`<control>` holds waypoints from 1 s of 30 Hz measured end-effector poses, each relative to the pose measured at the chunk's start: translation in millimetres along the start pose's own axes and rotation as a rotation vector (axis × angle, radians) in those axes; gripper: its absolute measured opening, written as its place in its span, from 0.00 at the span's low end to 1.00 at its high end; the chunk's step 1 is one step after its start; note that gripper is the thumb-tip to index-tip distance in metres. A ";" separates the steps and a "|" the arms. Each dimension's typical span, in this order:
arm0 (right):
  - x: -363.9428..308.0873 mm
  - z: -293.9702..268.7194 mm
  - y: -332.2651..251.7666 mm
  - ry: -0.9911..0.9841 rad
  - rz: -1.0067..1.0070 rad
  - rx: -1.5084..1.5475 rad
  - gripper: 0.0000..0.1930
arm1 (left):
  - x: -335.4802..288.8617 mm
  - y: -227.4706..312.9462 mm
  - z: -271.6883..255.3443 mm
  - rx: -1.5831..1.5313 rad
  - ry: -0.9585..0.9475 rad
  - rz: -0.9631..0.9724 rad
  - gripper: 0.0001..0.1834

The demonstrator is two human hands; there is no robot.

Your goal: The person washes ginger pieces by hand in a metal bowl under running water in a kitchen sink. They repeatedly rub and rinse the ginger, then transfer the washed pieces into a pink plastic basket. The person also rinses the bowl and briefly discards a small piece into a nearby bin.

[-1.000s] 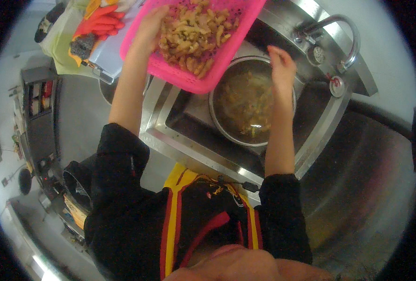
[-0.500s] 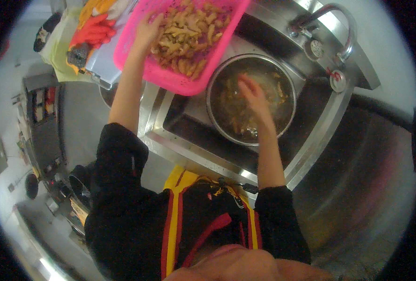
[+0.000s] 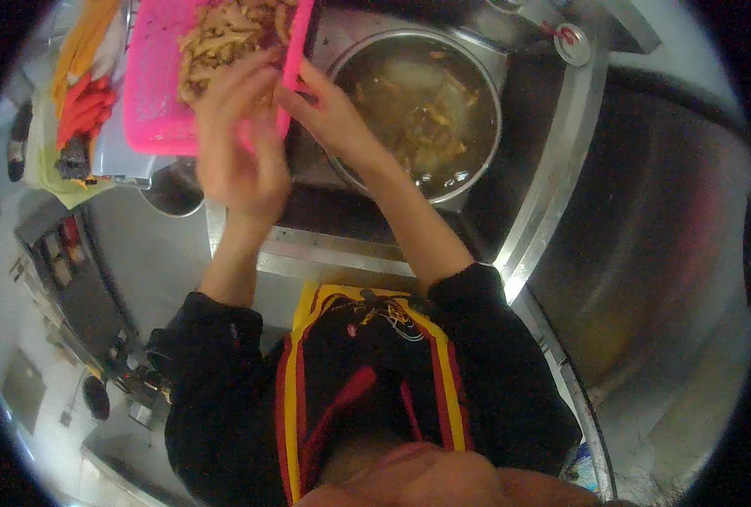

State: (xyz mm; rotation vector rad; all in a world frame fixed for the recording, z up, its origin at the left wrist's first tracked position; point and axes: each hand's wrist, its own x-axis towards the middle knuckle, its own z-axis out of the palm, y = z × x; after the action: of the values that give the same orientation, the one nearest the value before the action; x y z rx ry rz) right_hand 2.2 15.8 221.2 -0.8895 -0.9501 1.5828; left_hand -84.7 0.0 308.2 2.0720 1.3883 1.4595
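A pink plastic basket (image 3: 151,106) sits at the upper left, partly filled with knobbly yellow-brown pieces (image 3: 223,42) whose kind I cannot make out. My right hand (image 3: 341,127) grips the basket's right rim, thumb and fingers on either side of it. Over the basket's near side is my left hand (image 3: 240,156), smeared by motion, so whether its fingers hold anything does not show. Right of the basket, a round metal pot (image 3: 498,127) stands in the sink, holding cloudy water with more yellow-brown bits in it.
The sink's steel edge (image 3: 553,152) curves round the pot on the right. A round metal drain strainer (image 3: 572,44) lies near the top right. Red gloves (image 3: 88,106) and cloths lie left of the basket, above a metal bowl (image 3: 172,193).
My right hand has left the pot's water and taken hold of the basket's rim. My left hand has moved toward the basket's near side. The whole view has shifted.
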 end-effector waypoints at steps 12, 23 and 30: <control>-23.2 -194.3 57.7 0.373 0.451 -0.670 0.15 | -76.7 -21.9 102.3 -0.133 -0.144 -0.177 0.14; -94.2 -300.0 196.9 0.021 0.477 -1.376 0.15 | -210.0 -134.9 207.9 0.392 -0.674 -0.990 0.32; -126.6 -252.2 242.7 0.467 0.685 -0.100 0.19 | -254.0 -136.3 229.1 -0.193 -0.652 -1.303 0.42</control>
State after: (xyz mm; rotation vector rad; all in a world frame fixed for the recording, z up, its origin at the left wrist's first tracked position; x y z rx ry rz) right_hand 157.8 -109.1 -93.1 -1.6915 -0.4002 1.7624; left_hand 19.7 -65.7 -38.7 0.8879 1.6141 0.2958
